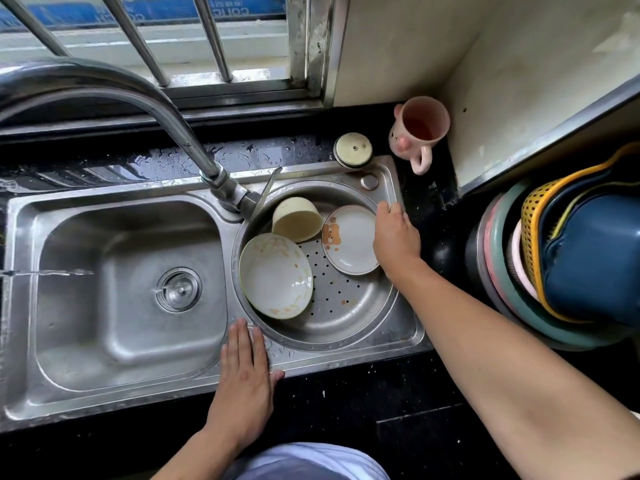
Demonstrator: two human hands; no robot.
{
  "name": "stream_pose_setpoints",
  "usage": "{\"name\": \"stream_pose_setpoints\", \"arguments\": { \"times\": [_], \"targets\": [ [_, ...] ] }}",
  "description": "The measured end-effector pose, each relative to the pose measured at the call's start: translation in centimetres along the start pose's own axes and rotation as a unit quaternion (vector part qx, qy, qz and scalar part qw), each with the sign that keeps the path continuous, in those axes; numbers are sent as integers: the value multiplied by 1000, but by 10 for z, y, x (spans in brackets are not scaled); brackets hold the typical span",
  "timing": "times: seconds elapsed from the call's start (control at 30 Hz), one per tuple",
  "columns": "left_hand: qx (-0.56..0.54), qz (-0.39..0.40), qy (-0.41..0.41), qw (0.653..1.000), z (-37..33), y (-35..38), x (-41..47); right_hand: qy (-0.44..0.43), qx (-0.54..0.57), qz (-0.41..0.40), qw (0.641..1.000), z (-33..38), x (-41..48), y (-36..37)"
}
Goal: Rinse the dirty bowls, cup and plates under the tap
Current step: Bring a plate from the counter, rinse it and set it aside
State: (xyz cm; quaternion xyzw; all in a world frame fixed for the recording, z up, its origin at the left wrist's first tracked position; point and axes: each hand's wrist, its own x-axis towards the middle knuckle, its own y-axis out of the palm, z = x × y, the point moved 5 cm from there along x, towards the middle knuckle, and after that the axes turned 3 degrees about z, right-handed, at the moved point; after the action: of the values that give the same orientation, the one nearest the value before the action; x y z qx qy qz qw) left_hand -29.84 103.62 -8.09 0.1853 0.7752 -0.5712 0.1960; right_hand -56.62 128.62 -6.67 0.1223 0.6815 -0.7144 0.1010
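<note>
A steel double sink [114,344] fills the middle of the view, and the tap [166,109] arches over it from the back. In the round right basin [349,327] lie a white patterned bowl [275,275], a cream bowl [298,218] tipped on its side and a small bear plate [351,239]. A pink cup [419,131] stands on the counter behind the sink's right corner. My right hand [394,237] rests at the bear plate's right edge, fingers on the basin rim. My left hand [246,372] lies flat on the sink's front rim.
A thin stream of water [48,273] crosses the left basin above its drain [178,289]. A round cream lid [353,148] sits behind the right basin. Stacked plastic basins and a yellow basket [568,265] stand at the right. Window bars [214,39] rise behind.
</note>
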Motion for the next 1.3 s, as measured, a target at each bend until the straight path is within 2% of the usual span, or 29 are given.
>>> {"name": "stream_pose_setpoints", "arguments": {
  "times": [0.27,0.67,1.07,1.3],
  "targets": [
    [5,-3,4,1000,2,2,0,20,12,-1,1000,-2,4,3],
    [45,10,9,999,6,11,0,64,-20,51,996,8,14,0],
    [78,-5,28,997,6,11,-1,-41,-187,46,980,9,-2,9],
    [64,-8,27,998,4,8,-1,-83,-216,57,971,10,-12,20]
  ]
}}
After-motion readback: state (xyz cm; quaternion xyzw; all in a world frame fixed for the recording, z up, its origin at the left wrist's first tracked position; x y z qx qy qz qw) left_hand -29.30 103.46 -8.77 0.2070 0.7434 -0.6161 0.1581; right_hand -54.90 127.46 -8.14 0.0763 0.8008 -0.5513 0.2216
